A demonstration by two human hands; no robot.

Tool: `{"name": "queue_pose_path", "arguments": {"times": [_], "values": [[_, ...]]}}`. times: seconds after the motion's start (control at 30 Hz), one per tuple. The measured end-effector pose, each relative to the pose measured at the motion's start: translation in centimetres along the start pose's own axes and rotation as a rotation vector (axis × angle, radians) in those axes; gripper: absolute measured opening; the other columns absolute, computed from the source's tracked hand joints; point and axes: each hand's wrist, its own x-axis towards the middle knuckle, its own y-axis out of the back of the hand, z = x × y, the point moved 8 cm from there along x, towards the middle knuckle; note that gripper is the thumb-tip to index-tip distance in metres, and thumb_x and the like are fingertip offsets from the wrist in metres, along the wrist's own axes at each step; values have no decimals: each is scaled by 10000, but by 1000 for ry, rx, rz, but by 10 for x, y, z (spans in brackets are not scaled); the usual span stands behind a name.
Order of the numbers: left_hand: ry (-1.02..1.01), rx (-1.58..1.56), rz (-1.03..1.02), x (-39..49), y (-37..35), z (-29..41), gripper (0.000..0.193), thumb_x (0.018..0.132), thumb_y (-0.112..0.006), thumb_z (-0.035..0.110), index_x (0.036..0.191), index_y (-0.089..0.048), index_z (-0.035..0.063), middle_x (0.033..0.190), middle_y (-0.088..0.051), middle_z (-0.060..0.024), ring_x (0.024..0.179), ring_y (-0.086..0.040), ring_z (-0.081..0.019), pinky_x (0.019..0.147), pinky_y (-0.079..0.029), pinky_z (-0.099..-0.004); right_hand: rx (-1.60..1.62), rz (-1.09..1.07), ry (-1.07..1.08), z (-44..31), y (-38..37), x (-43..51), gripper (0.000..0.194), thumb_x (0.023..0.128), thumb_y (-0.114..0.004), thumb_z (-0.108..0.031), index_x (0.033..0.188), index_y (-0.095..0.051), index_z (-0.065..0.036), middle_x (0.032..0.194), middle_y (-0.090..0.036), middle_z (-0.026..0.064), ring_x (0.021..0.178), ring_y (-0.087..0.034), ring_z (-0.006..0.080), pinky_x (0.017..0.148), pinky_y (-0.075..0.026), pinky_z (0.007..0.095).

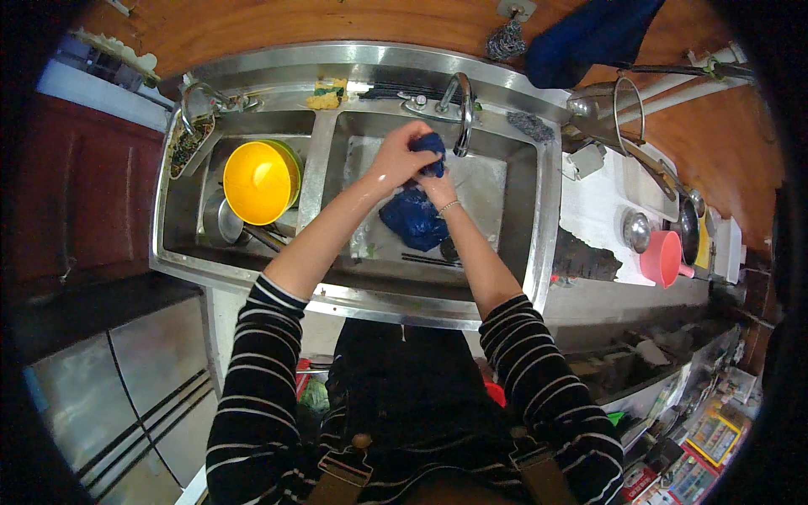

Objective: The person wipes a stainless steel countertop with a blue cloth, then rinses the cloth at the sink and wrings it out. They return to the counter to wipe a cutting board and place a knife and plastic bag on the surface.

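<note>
Over the right basin of a steel double sink [548, 189], my left hand [401, 154] grips the bunched upper part of a wet blue cloth [413, 221]. My right hand [437, 183] is just below it, closed around the same cloth, its fingers largely hidden by the bunch. The lower part of the cloth hangs or lies in the basin; which of the two is unclear. A curved chrome faucet [466, 120] stands just right of my hands. Dark chopsticks [429, 259] lie on the basin floor near a small dark round thing.
In the left basin are a yellow bowl [257, 183] stacked with a green one, and a metal pot [222, 219]. Sponges [326, 95] and a steel scourer [530, 126] sit on the rear ledge. A pink dipper [660, 259] and a metal bowl [635, 231] stand on the right counter.
</note>
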Motion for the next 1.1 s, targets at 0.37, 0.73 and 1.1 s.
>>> {"name": "queue_pose_path", "arguments": {"times": [0.37,0.73,1.1], "values": [[461,-458,-3,-51,5,-133,476,842,-664,312,1257,-516,131,1218,-513,-21,1195,-429,-196,888,-427,-476,1319,-235,-542,15,5,-32,360,902,-469,-389,1105,-612,-128,1034,-663,63,909,-631,253,845,-480,390],[982,-1128,-468,-70,-103,-168,298,851,-655,178,1102,-533,75,882,-574,-88,704,-507,-165,495,-391,-227,781,-240,-122,-6,58,-21,298,823,-473,2,1115,-532,9,1021,-608,153,946,-600,254,815,-513,358],[940,-59,-238,-65,-71,-174,218,648,-736,250,722,-592,103,679,-529,6,570,-475,-104,477,-390,-226,441,110,-255,59,32,9,174,779,-578,-52,922,-653,14,739,-627,73,618,-577,158,564,-471,290]]}}
